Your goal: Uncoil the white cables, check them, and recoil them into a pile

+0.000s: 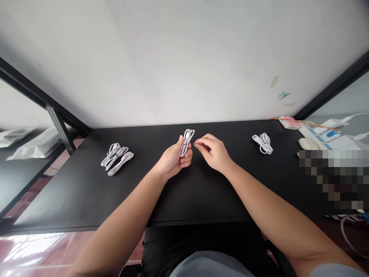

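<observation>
My left hand point(175, 157) is closed around a coiled white cable point(187, 141), held upright above the table with the thumb against its side. A thin black tie point(185, 144) crosses the middle of the coil. Just to the right, my right hand point(211, 152) pinches thumb and forefinger together on a small dark end, which looks like part of that tie. Several bundled white cables point(117, 158) lie in a group on the left of the table. Another white cable bundle point(263, 144), with a dark tie, rests to the right.
The black table point(184, 204) runs up to a pale wall point(173, 69). At its right end are a white power strip point(319, 136), a white mouse point(308, 144), a pink-and-white packet point(290, 123) and a pixelated patch. Clear plastic bags point(37, 142) lie beyond the left frame post.
</observation>
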Tool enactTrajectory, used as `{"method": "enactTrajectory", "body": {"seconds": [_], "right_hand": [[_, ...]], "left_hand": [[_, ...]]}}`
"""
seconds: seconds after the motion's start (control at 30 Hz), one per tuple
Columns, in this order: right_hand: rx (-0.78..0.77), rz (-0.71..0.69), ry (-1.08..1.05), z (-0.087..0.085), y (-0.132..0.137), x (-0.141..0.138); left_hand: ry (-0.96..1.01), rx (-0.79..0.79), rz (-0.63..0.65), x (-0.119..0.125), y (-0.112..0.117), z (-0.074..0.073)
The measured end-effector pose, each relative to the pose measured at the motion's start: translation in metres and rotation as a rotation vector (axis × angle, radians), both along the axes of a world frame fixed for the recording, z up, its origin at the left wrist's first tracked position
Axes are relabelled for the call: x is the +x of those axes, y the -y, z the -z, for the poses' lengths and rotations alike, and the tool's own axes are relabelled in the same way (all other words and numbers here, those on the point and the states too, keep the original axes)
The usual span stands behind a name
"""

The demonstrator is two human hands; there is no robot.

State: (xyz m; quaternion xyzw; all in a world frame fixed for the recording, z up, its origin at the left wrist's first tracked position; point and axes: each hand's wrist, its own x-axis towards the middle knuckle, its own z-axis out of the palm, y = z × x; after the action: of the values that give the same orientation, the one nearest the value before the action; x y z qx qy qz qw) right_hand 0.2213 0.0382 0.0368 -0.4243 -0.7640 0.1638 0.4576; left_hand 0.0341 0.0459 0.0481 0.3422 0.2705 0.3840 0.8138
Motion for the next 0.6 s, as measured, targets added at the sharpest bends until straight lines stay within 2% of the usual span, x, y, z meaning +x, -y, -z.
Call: {"method": "enactTrajectory", "body": {"seconds": [0.23,0.33,0.43,0.6], "right_hand": [[-0.074,-0.028,0.014,0.0029,-0.0001,-0.0009],[-0.068,-0.022,-0.049,0.0031,0.0003,-0.002],[-0.056,-0.076,-0.09,0.0013,0.0006,-0.0026],[-0.119,-0.091,-0.132,-0.0004,0.0007,-0.0047]], "left_hand": [[-0.053,0.021,-0.032,-0.0005,-0.0023,0.0034],[-0.07,0.032,-0.004,-0.001,-0.0027,0.0035],[-0.079,0.047,0.028,-0.0023,-0.0032,0.004],[-0.07,0.029,0.089,-0.0038,-0.0046,0.0068]]}}
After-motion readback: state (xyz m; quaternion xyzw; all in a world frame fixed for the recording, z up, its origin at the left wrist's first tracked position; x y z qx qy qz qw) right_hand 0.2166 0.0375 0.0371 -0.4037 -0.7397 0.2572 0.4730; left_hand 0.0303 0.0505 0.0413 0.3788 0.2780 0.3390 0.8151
